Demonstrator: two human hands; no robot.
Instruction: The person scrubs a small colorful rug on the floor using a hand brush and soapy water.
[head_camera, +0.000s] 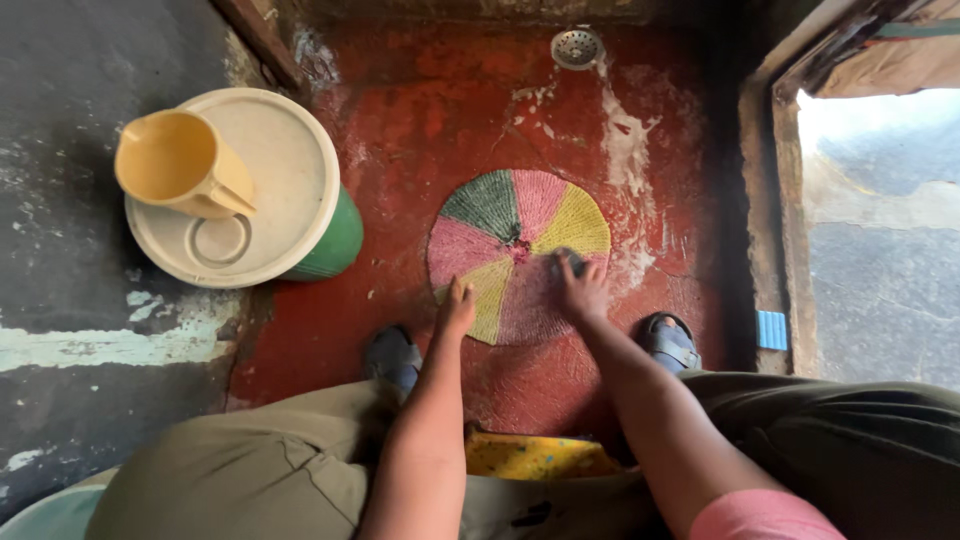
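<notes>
Left hand (457, 305) flat on round mat (517, 255) edge | right hand (580, 290) presses dark object, grip unclear

A worn red floor (420, 110) with a metal drain (577, 47) is seen, on which a round multicoloured woven mat (505, 225), a lidded green bucket (335, 245) and a blue brush (771, 330) are laid.

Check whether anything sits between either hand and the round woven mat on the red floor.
Nothing visible does. The left hand rests on the near edge of the round mat, and the right hand presses on it, fingers over something small and dark.
</notes>
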